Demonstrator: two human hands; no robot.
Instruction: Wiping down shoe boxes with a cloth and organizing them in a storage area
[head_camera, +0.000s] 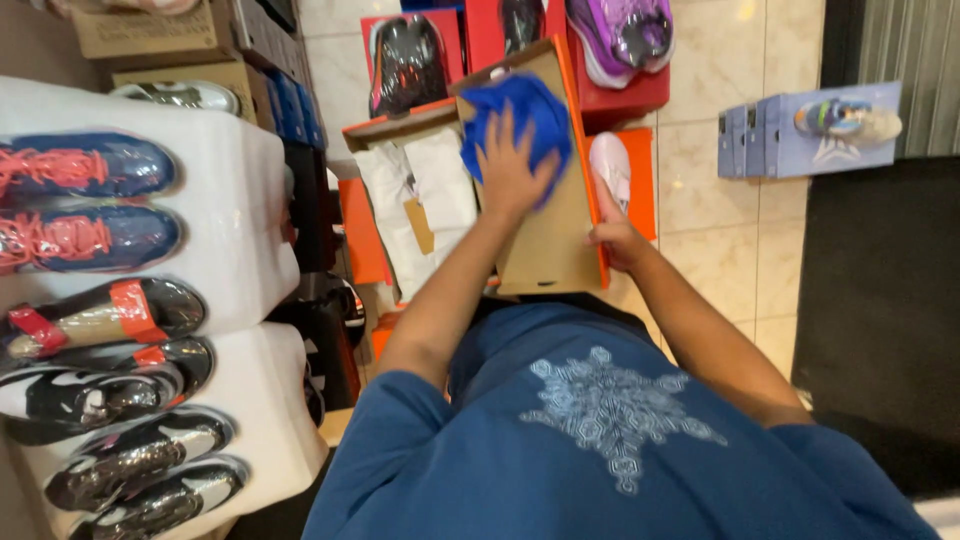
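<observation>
My left hand (512, 168) presses a blue cloth (535, 110) against the brown inside of an orange shoebox lid (548, 245). The fingers are spread over the cloth. My right hand (612, 228) grips the lid's right edge and holds it up in front of my chest. Just behind the lid lies an open orange shoebox (400, 128) with white wrapping paper (425, 200) and a tan tag in it.
White display blocks (240, 190) on the left carry several shoes: blue with pink laces, black and silver ones. Red boxes (620, 95) ahead hold black and purple shoes. Blue boxes (800, 135) with a shoe stand on the tiled floor at right, beside a dark mat (880, 300).
</observation>
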